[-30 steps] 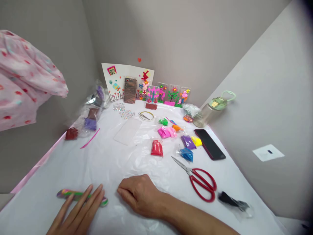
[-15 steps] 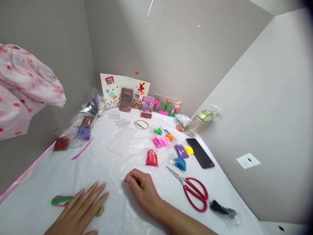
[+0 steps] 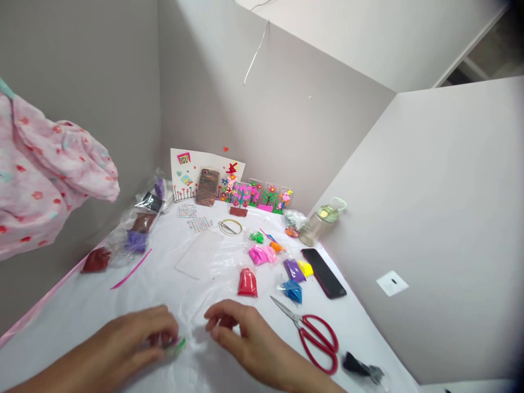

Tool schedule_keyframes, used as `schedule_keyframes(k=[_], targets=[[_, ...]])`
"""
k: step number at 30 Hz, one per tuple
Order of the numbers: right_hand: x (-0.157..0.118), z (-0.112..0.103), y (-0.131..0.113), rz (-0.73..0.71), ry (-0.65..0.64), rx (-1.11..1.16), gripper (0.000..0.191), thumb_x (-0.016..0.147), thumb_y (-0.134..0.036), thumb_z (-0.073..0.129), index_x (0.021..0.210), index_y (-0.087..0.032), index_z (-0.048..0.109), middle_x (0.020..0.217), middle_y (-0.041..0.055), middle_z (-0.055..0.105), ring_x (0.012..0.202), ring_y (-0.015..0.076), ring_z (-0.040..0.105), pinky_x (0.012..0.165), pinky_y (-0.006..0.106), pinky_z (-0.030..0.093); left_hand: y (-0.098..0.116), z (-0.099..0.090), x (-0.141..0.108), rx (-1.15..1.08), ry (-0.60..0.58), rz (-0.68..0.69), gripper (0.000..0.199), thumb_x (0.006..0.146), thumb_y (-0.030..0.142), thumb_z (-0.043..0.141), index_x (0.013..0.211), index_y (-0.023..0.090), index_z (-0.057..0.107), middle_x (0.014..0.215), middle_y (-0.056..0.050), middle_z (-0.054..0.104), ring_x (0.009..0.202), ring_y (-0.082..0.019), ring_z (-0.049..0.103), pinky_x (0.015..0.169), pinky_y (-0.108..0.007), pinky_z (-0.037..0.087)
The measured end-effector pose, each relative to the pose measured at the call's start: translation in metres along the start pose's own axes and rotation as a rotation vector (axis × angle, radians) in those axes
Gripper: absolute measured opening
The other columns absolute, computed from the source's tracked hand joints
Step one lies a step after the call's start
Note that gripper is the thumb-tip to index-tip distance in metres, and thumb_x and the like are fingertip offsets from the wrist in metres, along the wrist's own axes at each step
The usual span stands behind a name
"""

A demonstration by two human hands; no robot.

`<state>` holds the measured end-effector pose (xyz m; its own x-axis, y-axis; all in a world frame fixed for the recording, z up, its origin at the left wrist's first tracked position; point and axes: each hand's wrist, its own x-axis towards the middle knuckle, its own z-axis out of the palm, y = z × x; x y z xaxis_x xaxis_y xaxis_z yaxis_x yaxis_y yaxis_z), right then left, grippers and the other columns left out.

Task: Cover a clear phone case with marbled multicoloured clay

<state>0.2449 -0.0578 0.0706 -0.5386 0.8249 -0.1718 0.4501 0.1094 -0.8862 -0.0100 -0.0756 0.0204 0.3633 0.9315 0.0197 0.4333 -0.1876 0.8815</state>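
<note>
My left hand (image 3: 143,333) is at the lower left of the white-covered table, fingers bent and closed around a multicoloured clay strip (image 3: 180,344). Only a green end of the clay shows past the fingertips; the rest is hidden by the hand. Just to the right, my right hand (image 3: 241,327) hovers or rests low over the table with nothing in it, its fingers loosely bent and a gap between thumb and forefinger. Red-handled scissors (image 3: 309,333) lie to its right, beyond the wrist. A red clay packet (image 3: 248,283) sits a little above its fingers.
A clear plastic sheet (image 3: 198,256) lies mid-table. Clay packets in pink (image 3: 262,254), purple (image 3: 293,270) and blue (image 3: 292,292) are grouped at right, beside a black phone (image 3: 325,273) and a bottle (image 3: 321,224). Decorated clay pictures (image 3: 241,195) stand at the back. Bagged clay (image 3: 139,237) lines the left.
My left hand has gone from lying flat over the clay strip to gripping it, moving slightly right. My right hand's fingers have loosened. The camera view has tilted upward.
</note>
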Motion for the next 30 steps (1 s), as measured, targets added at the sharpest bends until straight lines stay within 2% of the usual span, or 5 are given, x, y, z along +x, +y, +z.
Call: schedule_keyframes(k=[6, 11, 18, 26, 30], targets=[[0.042, 0.000, -0.005, 0.024, 0.113, 0.624, 0.046, 0.080, -0.036, 0.069, 0.121, -0.017, 0.060, 0.115, 0.0111, 0.068, 0.095, 0.0206, 0.066, 0.077, 0.032, 0.051, 0.012, -0.027, 0.064, -0.274, 0.028, -0.034, 0.028, 0.087, 0.046, 0.062, 0.104, 0.025, 0.068, 0.101, -0.003, 0.073, 0.094, -0.023, 0.068, 0.082, -0.030, 0.051], [0.078, 0.017, 0.006, -0.033, 0.258, 0.637, 0.036, 0.069, -0.032, 0.077, 0.099, -0.014, 0.068, 0.070, -0.0005, 0.065, 0.062, 0.0121, 0.058, 0.055, 0.022, 0.038, 0.010, -0.013, 0.095, -0.165, 0.106, -0.039, 0.043, 0.088, 0.057, 0.050, 0.108, 0.021, 0.063, 0.101, -0.006, 0.073, 0.093, -0.026, 0.070, 0.083, -0.035, 0.054], [0.095, 0.016, 0.037, 0.072, 0.457, 0.714, 0.027, 0.067, -0.036, 0.075, 0.076, -0.015, 0.061, 0.071, -0.0009, 0.060, 0.064, 0.0127, 0.058, 0.055, 0.023, 0.047, -0.024, -0.020, 0.121, 0.166, 0.378, -0.230, 0.078, 0.062, 0.051, 0.072, 0.128, 0.015, 0.054, 0.125, -0.021, 0.060, 0.123, -0.047, 0.049, 0.098, -0.056, 0.036], [0.096, 0.016, 0.041, 0.108, 0.451, 0.757, 0.032, 0.067, -0.039, 0.077, 0.077, -0.015, 0.059, 0.065, -0.0007, 0.059, 0.056, 0.0126, 0.058, 0.049, 0.022, 0.048, -0.033, -0.009, 0.129, -0.126, 0.247, -0.198, 0.066, 0.065, 0.048, 0.073, 0.118, 0.015, 0.053, 0.066, 0.005, 0.059, 0.065, -0.024, 0.065, 0.063, -0.033, 0.047], [0.083, 0.006, 0.027, 0.032, 0.447, 0.775, 0.033, 0.068, -0.040, 0.078, 0.079, -0.014, 0.062, 0.070, 0.0004, 0.061, 0.063, 0.0143, 0.062, 0.053, 0.023, 0.050, -0.009, -0.014, 0.100, -0.354, 0.244, -0.134, 0.041, 0.084, 0.051, 0.059, 0.109, 0.020, 0.051, 0.098, -0.006, 0.067, 0.092, -0.024, 0.071, 0.081, -0.035, 0.055]])
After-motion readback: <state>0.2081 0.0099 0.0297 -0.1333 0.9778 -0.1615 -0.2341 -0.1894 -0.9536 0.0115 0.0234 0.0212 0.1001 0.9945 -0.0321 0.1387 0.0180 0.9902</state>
